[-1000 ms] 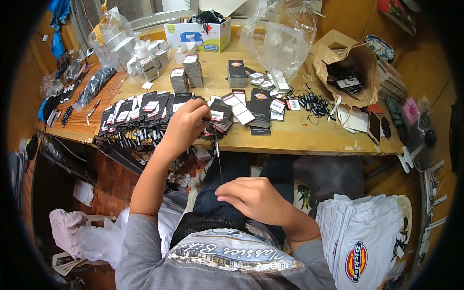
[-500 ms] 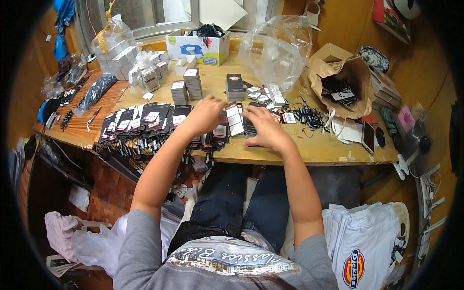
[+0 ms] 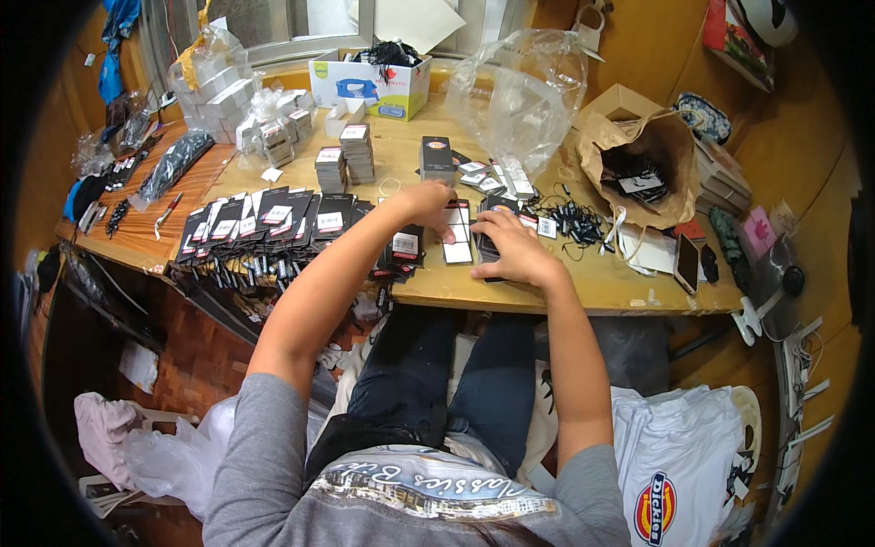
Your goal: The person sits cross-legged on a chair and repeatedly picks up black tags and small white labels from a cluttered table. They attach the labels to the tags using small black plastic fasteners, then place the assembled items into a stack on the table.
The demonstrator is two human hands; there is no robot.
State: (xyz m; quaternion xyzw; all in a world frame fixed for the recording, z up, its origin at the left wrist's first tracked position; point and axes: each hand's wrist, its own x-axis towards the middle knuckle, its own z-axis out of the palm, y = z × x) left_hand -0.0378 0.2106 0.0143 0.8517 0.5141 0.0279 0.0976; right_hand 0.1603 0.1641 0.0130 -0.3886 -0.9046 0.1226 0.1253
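On the near part of the table lies a strip of white labels (image 3: 458, 248) on a dark backing. My left hand (image 3: 427, 206) reaches over its far left end, thumb pressed on the strip and the other fingers curled, partly hidden. Just to the right, my right hand (image 3: 518, 248) curves around a small stack of black hang tags (image 3: 487, 248), thumb at the near edge and fingers over the far side. A taller stack of black tags (image 3: 437, 157) stands beyond my hands. Left of my left forearm, many black tags with barcode stickers (image 3: 278, 215) lie fanned in overlapping rows, their cords hanging over the edge.
Stacks of tags (image 3: 357, 153) stand behind the fanned rows. Black cords (image 3: 574, 223), a paper bag (image 3: 594, 155) and a phone (image 3: 687, 263) lie to the right. At the back are a box with black strings (image 3: 369, 89) and a clear plastic bag (image 3: 515, 100).
My left hand has moved right and slightly down, its thumb now on the label strip. The strip lies a little further right. My right hand has shifted slightly right, still around the stack.
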